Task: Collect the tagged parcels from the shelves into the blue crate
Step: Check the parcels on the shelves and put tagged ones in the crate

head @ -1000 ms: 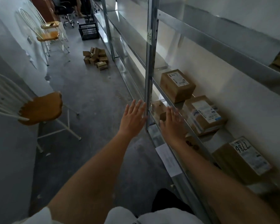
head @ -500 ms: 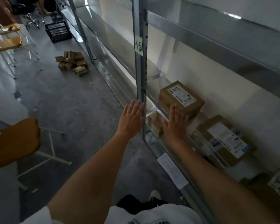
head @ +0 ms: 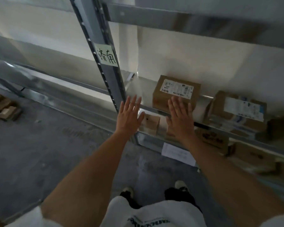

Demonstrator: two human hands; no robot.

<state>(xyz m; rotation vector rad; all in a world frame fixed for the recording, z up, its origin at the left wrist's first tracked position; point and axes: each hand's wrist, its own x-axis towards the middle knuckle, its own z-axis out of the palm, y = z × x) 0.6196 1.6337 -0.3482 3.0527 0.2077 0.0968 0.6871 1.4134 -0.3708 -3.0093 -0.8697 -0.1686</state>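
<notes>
A brown cardboard parcel point(head: 176, 90) with a white label on top sits on a metal shelf point(head: 138, 89). My right hand point(head: 180, 118) is stretched out flat in front of its near face, fingers straight. Whether they touch the box is unclear. My left hand point(head: 129, 116) is spread flat to the left of that parcel, beside the shelf upright point(head: 103, 76), and holds nothing. A second labelled parcel point(head: 239, 110) lies further right on the same shelf. The blue crate is out of view.
A small box point(head: 150, 123) and other cartons point(head: 213, 140) sit on the lower shelf. A pale handwritten note point(head: 107, 54) is stuck on the upright. Loose boxes point(head: 5, 108) lie on the grey floor at left. My feet point(head: 154, 189) stand close to the rack.
The view has swung right and closer to the rack. Both hands have moved toward the labelled parcel, the right hand now in front of its near face.
</notes>
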